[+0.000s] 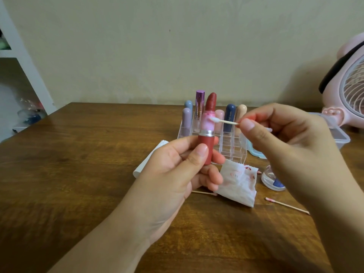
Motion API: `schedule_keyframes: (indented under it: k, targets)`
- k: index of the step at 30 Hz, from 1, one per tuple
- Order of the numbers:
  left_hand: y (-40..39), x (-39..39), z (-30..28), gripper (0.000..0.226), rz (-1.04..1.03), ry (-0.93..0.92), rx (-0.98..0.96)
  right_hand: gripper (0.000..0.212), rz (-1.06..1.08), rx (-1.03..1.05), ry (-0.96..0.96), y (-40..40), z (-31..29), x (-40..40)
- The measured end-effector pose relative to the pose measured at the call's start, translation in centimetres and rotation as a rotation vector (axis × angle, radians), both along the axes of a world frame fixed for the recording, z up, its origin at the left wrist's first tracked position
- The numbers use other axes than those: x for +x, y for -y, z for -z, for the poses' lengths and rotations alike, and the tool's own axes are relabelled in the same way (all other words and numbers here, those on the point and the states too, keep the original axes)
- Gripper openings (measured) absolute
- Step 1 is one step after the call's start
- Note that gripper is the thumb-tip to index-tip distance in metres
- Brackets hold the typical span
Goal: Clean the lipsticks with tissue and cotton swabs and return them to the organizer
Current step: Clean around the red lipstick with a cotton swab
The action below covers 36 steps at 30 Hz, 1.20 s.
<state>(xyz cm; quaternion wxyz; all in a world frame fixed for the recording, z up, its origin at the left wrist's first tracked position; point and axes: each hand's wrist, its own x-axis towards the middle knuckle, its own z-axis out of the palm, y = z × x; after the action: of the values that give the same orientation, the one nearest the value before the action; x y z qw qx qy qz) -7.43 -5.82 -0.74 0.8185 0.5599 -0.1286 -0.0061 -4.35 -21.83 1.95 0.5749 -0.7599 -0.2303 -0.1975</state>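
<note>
Pinching a cotton swab (pixel 226 121) between thumb and fingertips, the right hand (pixel 283 142) touches its white tip to the pink collar of the open red lipstick (pixel 206 133). The left hand (pixel 177 174) has its grip curled round that lipstick's base, holding it upright above the bench (pixel 78 164). At 12 o'clock behind stands the clear organizer (pixel 232 146) with capped lipsticks; at 5 o'clock lies a stained tissue (pixel 238 184).

We see a glossy red plastic lipstick (pixel 206 146) with a shiny metal band, a wooden-stemmed cotton swab (pixel 224 121), crumpled soft tissue (pixel 236 184), a clear plastic organizer (pixel 232 148), a smooth wood-grain table (pixel 78 164).
</note>
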Motion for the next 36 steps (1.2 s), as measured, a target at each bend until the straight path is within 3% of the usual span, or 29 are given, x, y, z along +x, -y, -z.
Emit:
schedule_keyframes:
  k: [22,36]
  targets:
    - [0.02,-0.03,0.06,0.021,-0.011,0.005,0.019,0.017,0.018,-0.008,0.031,0.08,0.08,0.09]
    - [-0.08,-0.11,-0.27,0.03,-0.078,0.006,0.067,0.013,-0.044,-0.07,0.058,0.09,0.46,0.19]
